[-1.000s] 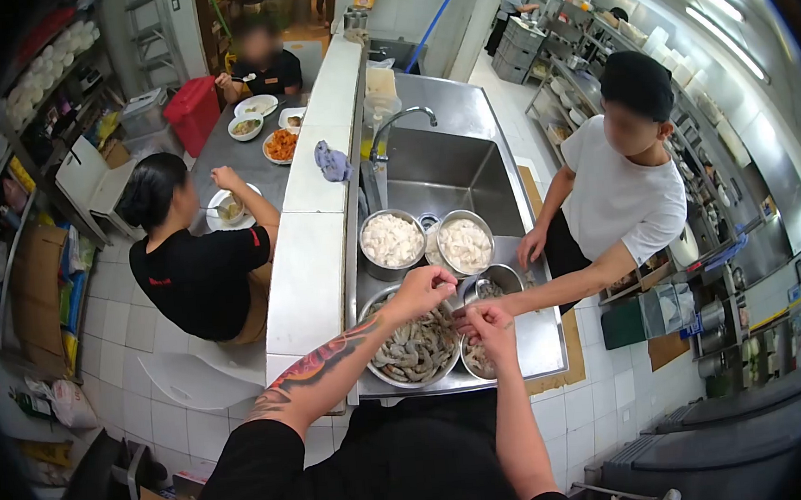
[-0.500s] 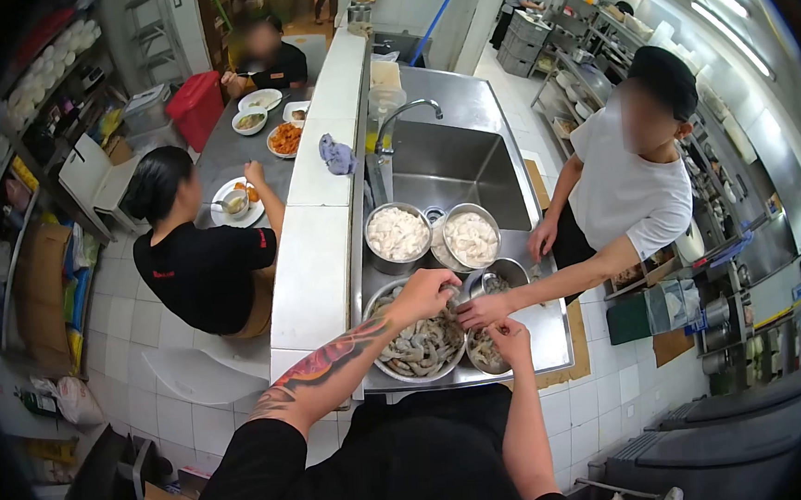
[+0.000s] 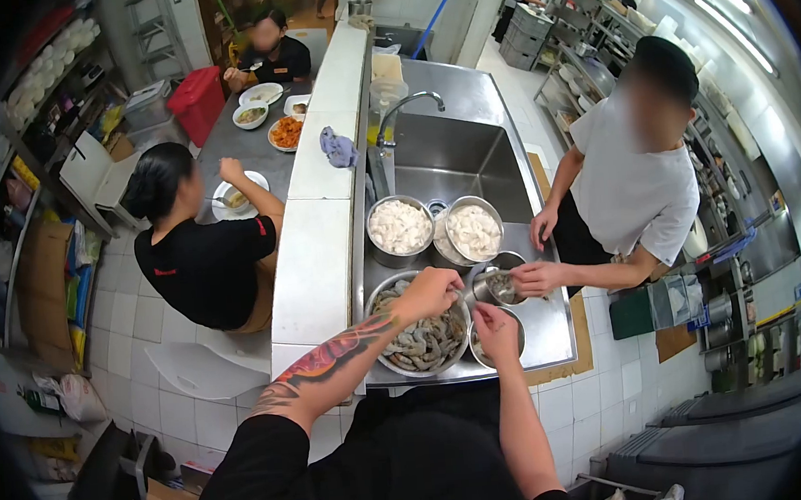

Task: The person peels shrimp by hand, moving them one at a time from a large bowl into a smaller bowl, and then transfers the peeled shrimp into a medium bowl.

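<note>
My left hand (image 3: pixel 429 294) is curled shut on a grey raw shrimp above a large steel bowl (image 3: pixel 383 367) filled with raw shrimp (image 3: pixel 421 343). My right hand (image 3: pixel 496 322) hovers just right of it, over a small steel bowl (image 3: pixel 520 346). Its fingertips are pinched together, and anything between them is too small to make out. A co-worker's hand (image 3: pixel 537 279) reaches in from the right and touches another small bowl (image 3: pixel 500 288).
Two steel bowls of white peeled pieces (image 3: pixel 399 227) (image 3: pixel 474 233) stand behind, beside a deep sink (image 3: pixel 450 167) with a faucet (image 3: pixel 405 110). The co-worker in a white shirt (image 3: pixel 628 188) stands right. Two people in black eat at a table (image 3: pixel 236 150) on the left.
My hands have come apart: the left stays over the shrimp bowl, the right has dropped toward the small bowl. The co-worker's hand has drawn back right to the other small bowl.
</note>
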A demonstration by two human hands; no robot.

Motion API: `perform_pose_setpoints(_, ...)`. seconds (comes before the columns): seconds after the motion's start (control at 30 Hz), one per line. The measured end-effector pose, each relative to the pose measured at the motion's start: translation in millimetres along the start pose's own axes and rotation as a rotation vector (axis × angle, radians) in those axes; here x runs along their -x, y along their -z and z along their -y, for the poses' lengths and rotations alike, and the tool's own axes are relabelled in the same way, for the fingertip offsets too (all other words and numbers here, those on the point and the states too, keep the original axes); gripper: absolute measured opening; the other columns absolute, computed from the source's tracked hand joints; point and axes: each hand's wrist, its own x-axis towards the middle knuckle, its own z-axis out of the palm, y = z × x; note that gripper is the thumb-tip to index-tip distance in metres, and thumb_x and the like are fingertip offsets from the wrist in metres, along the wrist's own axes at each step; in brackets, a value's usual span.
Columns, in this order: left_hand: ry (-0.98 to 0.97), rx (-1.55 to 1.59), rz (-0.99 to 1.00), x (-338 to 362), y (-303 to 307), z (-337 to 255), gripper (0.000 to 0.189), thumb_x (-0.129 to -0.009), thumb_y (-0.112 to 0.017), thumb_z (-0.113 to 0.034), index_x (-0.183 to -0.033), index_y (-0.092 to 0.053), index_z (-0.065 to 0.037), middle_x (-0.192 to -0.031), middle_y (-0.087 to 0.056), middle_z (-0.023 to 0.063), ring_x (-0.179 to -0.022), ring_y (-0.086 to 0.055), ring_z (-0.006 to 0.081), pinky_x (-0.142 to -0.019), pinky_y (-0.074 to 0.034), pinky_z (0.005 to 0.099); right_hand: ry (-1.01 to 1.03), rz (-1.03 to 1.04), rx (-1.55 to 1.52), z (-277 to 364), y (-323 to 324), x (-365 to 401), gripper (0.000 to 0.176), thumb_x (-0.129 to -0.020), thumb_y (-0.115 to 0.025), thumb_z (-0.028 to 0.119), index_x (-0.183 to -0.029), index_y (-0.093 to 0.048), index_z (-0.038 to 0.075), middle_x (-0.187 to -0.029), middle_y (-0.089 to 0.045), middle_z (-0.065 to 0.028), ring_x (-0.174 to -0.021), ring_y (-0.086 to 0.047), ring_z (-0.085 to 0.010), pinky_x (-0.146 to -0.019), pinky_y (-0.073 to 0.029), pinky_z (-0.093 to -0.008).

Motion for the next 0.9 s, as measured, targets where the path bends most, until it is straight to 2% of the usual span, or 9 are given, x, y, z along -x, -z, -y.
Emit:
perform_pose_setpoints(0.03,0.037,0.018,0.012,-0.1,2.9,-5.5,0.017,-0.082,-0.069,-0.004,-0.099,-0.072,0.001,-0.089,-0.074,0.0190,-0.081,-0.073,0.0330,-0.075,-0.057,0.0393,0.023,-0.014,-0.216,11.4,-7.5,-2.1,0.029,-0.092,-0.070,0.011,-0.117,-0.070,-0.003,-0.095,-0.076,-0.0170,-0.083,-0.075,-0.0190,-0.077,-0.057,-0.0314)
perform_pose_setpoints(0.1,0.075,0.035,0.024,-0.8,6.1,-7.0,0.016,-0.082,-0.071,-0.004,-0.097,-0.072,0.002,-0.087,-0.074,0.0187,-0.079,-0.073,0.0318,-0.073,-0.057,0.0381,0.040,-0.005,-0.200,33.0,-14.8,-8.1,0.029,-0.093,-0.070,0.009,-0.118,-0.069,-0.005,-0.093,-0.076,-0.0162,-0.083,-0.074,-0.0167,-0.076,-0.057,-0.0304)
perform_pose_setpoints(0.17,0.061,0.084,0.021,-0.8,8.3,-3.9,0.021,-0.083,-0.074,-0.006,-0.100,-0.071,0.005,-0.083,-0.075,0.0178,-0.074,-0.074,0.0226,-0.068,-0.057,0.0338,0.060,0.008,-0.185,38.6,-21.6,-14.9,0.028,-0.094,-0.069,0.008,-0.118,-0.068,-0.006,-0.092,-0.076,-0.0154,-0.082,-0.073,-0.0144,-0.075,-0.057,-0.0293)
perform_pose_setpoints(0.27,0.078,0.099,0.002,-1.5,13.4,-4.8,0.021,-0.082,-0.074,-0.007,-0.099,-0.072,0.006,-0.083,-0.075,0.0184,-0.074,-0.075,0.0227,-0.067,-0.057,0.0334,0.087,-0.009,-0.258,35.2,-29.8,-22.2,0.028,-0.093,-0.069,0.009,-0.118,-0.069,-0.005,-0.090,-0.076,-0.0167,-0.079,-0.074,-0.0169,-0.072,-0.057,-0.0303)
perform_pose_setpoints(0.43,0.081,0.068,-0.041,-1.6,13.2,-8.0,0.021,-0.078,-0.075,-0.012,-0.092,-0.073,0.003,-0.080,-0.074,0.0182,-0.073,-0.074,0.0268,-0.069,-0.058,0.0360,0.149,-0.051,-0.056,48.7,-26.7,-25.4,0.028,-0.090,-0.066,0.008,-0.114,-0.070,-0.005,-0.081,-0.074,-0.0188,-0.073,-0.075,-0.0218,-0.069,-0.057,-0.0331)
perform_pose_setpoints(0.6,0.093,0.077,-0.019,-1.1,11.8,-9.0,0.021,-0.078,-0.075,-0.012,-0.091,-0.074,0.004,-0.079,-0.073,0.0186,-0.073,-0.074,0.0277,-0.070,-0.058,0.0359,0.075,-0.037,-0.132,44.7,-25.9,-24.9,0.027,-0.091,-0.063,0.008,-0.113,-0.070,-0.006,-0.082,-0.075,-0.0182,-0.073,-0.075,-0.0210,-0.069,-0.057,-0.0338)
perform_pose_setpoints(0.67,0.079,0.055,0.007,-1.7,10.8,-9.1,0.021,-0.080,-0.075,-0.011,-0.094,-0.074,0.005,-0.081,-0.075,0.0174,-0.073,-0.074,0.0231,-0.069,-0.058,0.0334,0.042,-0.029,-0.135,41.8,-24.5,-23.3,0.027,-0.092,-0.062,0.008,-0.113,-0.070,-0.006,-0.083,-0.076,-0.0167,-0.073,-0.075,-0.0199,-0.069,-0.058,-0.0329)
perform_pose_setpoints(0.83,0.155,0.196,0.095,-2.6,11.0,-8.1,0.021,-0.084,-0.077,-0.010,-0.099,-0.075,0.004,-0.084,-0.076,0.0120,-0.074,-0.072,0.0136,-0.069,-0.057,0.0289,-0.215,0.108,-0.775,34.8,-25.1,-19.6,0.022,-0.098,-0.058,0.006,-0.111,-0.069,-0.007,-0.088,-0.075,-0.0105,-0.071,-0.073,-0.0177,-0.068,-0.062,-0.0296)
perform_pose_setpoints(0.9,0.161,0.284,0.123,-4.2,11.4,-6.4,0.021,-0.087,-0.077,-0.010,-0.103,-0.075,0.004,-0.086,-0.076,0.0083,-0.076,-0.069,0.0100,-0.070,-0.056,0.0271,-0.239,0.111,-0.862,32.5,-21.0,-18.6,0.021,-0.099,-0.058,0.007,-0.110,-0.069,-0.006,-0.088,-0.074,-0.0115,-0.072,-0.073,-0.0177,-0.068,-0.062,-0.0302)
